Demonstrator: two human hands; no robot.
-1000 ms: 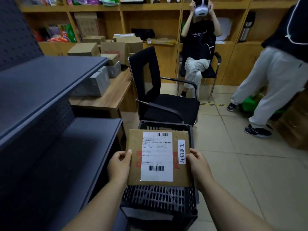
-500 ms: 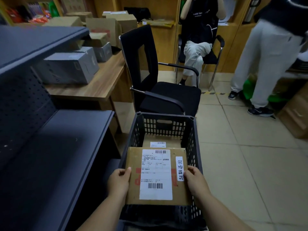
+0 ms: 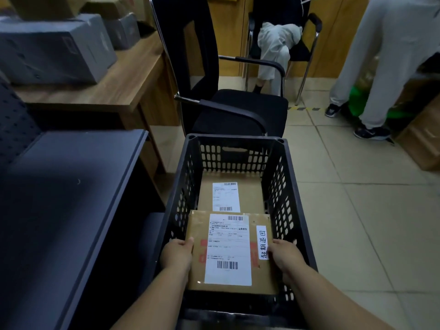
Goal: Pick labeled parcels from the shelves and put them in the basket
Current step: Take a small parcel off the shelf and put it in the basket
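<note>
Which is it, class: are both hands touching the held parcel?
Touching: the head view shows the left hand and right hand gripping the parcel by its side edges.

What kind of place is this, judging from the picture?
Probably a parcel storeroom or pickup point: a labelled cardboard parcel going into a black plastic basket, dark metal shelves, and grey boxes on a wooden desk.

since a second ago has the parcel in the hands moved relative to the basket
Yes. The held parcel has dropped from above the basket rim to inside it, below the rim.
</note>
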